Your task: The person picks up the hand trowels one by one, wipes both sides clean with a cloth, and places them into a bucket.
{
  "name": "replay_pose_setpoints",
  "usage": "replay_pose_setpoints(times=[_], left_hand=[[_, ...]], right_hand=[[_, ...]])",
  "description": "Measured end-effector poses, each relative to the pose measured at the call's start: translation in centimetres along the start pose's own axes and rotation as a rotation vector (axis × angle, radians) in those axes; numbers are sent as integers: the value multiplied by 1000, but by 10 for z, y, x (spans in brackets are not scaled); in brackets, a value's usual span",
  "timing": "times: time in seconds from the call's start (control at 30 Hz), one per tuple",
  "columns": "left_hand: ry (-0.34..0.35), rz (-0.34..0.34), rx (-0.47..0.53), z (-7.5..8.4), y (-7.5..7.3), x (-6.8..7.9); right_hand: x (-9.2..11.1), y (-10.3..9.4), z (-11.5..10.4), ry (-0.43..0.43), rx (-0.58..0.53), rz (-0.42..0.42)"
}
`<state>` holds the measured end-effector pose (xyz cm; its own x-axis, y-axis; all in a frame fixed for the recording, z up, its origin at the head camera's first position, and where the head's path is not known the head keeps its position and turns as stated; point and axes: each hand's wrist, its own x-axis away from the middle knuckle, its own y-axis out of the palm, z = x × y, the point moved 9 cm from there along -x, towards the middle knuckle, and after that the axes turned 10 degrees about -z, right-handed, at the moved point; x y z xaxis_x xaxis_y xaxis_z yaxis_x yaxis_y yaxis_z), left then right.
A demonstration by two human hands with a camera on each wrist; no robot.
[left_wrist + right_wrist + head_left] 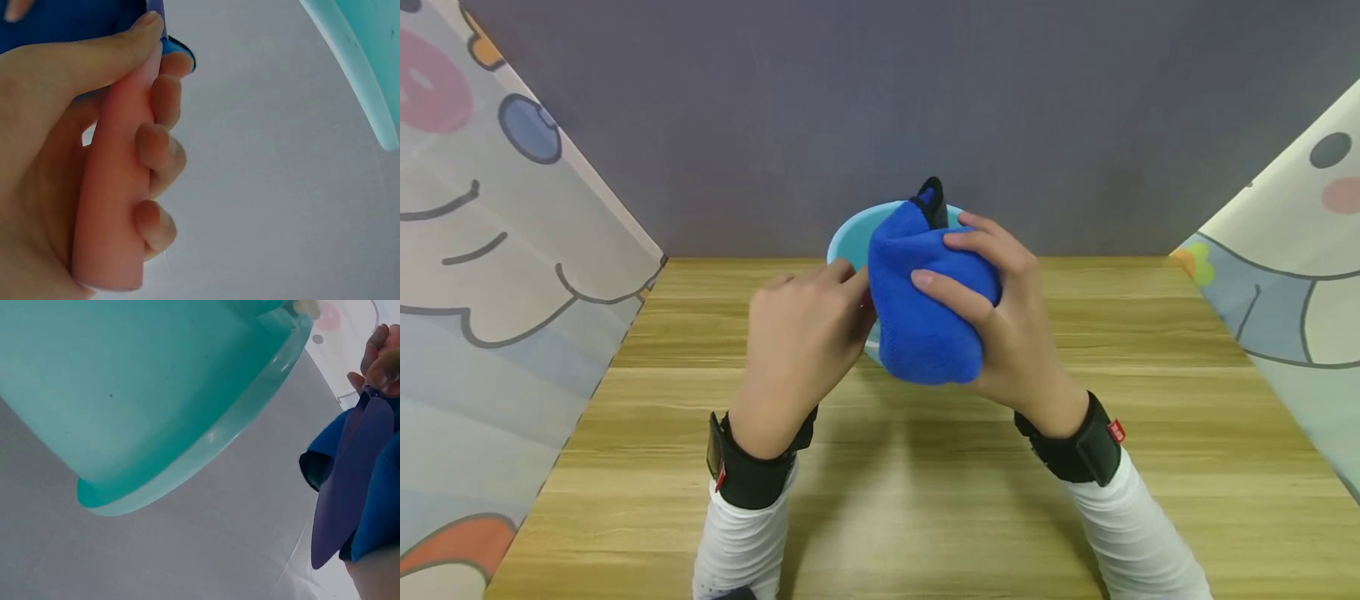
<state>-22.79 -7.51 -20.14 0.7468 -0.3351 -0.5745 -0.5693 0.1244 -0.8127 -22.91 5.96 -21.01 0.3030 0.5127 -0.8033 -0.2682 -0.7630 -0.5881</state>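
My right hand (1000,308) grips a thick blue cloth (925,325) with black trim, bunched above the table in front of a light teal bowl (848,237). Close against the cloth's left side, my left hand (805,333) curls its fingers (159,144) round a smooth pink handle (115,206). The right wrist view shows a flat purple blade (350,481) wrapped in the blue cloth (381,506), with the bowl (156,394) filling the upper left. The head view hides the handle and blade behind the hands and cloth.
A wooden table (925,500) stretches from the near edge to a grey back wall (887,100). Cartoon-printed panels stand at the left (497,275) and right (1292,275) sides. The bowl sits at the far middle of the table.
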Motion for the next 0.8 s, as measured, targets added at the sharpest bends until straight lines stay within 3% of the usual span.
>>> replay_pose_setpoints(times=[0.17, 0.4, 0.8], left_hand=[[-8, 54, -1, -3, -7, 0], [12, 64, -10, -1, -9, -1], [49, 34, -43, 5, -3, -2]], right_hand=[[0, 12, 4, 26, -5, -152], [1, 14, 1, 20, 44, -163], [2, 22, 13, 137, 91, -246]])
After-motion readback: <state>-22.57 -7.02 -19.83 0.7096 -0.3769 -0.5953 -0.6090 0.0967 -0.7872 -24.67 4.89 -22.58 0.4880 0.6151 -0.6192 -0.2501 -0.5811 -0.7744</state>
